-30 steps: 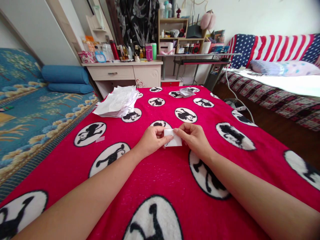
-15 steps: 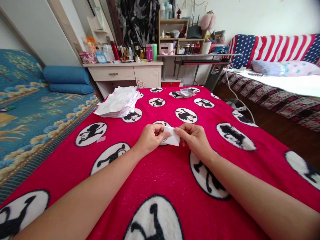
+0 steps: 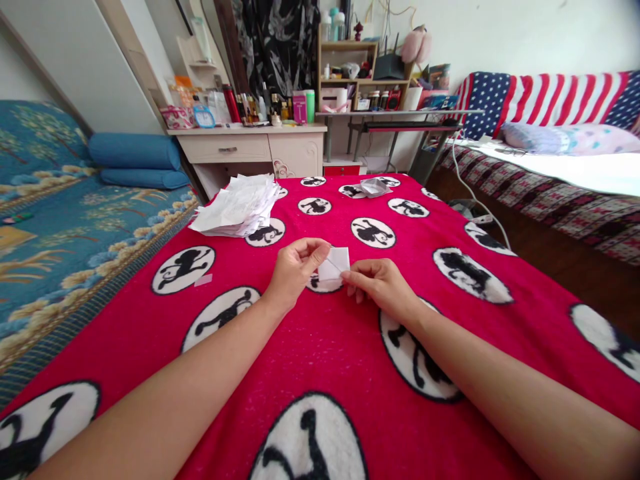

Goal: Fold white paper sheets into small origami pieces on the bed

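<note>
A small folded piece of white paper [image 3: 334,264] is held between my two hands, just above the red blanket [image 3: 310,347]. A diagonal fold line crosses its face. My left hand [image 3: 299,269] pinches its upper left side between thumb and fingers. At the lower right corner, my right hand [image 3: 379,283] grips it with thumb and forefinger; the other fingers curl beneath. The paper's underside is hidden.
A stack of white papers [image 3: 239,205] lies at the blanket's far left. Toward the far edge sits a folded grey-white paper piece [image 3: 375,187]. A small pale scrap [image 3: 203,280] rests left of my hands. Behind stands a dresser [image 3: 250,145] with bottles.
The paper has been turned, so its face shows a diagonal fold and the printed marks are out of sight. My left hand moved slightly up, my right hand slightly down and left.
</note>
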A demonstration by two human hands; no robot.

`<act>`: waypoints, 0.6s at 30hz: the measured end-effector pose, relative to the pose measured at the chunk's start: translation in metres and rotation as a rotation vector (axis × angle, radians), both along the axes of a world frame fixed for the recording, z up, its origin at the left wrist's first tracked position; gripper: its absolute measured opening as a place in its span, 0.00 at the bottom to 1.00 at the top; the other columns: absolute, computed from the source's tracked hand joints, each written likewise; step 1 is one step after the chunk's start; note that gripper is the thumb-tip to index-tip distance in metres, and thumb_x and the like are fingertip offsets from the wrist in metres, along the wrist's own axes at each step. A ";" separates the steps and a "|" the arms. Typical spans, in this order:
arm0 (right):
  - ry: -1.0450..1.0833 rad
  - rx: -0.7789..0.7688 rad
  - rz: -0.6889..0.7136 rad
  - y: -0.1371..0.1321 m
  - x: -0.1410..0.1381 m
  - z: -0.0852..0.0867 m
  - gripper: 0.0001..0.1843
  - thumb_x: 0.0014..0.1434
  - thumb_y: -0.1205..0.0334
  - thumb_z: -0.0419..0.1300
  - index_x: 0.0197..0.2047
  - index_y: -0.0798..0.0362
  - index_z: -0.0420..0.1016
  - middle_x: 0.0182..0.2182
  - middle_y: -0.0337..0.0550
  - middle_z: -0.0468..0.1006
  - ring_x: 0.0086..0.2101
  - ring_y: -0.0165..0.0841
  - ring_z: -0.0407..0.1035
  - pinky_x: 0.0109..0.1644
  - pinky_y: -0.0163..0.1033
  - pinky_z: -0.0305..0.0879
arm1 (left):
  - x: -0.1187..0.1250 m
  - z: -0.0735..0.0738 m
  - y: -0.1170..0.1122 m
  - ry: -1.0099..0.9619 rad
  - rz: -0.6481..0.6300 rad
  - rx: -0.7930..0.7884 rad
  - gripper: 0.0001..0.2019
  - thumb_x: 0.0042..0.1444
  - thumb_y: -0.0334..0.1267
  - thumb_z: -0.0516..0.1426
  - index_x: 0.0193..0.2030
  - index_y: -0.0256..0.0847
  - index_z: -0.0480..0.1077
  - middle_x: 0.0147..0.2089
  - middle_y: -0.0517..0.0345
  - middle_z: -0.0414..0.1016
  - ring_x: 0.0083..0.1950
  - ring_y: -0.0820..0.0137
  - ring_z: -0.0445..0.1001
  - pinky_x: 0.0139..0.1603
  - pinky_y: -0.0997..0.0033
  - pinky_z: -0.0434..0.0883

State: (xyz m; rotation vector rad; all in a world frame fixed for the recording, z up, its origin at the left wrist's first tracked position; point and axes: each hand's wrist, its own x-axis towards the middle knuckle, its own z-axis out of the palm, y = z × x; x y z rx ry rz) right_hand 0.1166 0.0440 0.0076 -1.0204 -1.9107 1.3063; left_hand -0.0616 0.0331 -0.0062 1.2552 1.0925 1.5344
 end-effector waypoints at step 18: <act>-0.028 0.632 -0.215 0.000 0.000 0.000 0.08 0.58 0.60 0.60 0.30 0.53 0.75 0.26 0.40 0.76 0.28 0.30 0.67 0.31 0.34 0.61 | 0.009 0.013 -0.016 0.747 0.058 0.465 0.12 0.61 0.34 0.53 0.47 0.40 0.76 0.44 0.51 0.78 0.46 0.69 0.75 0.49 0.73 0.69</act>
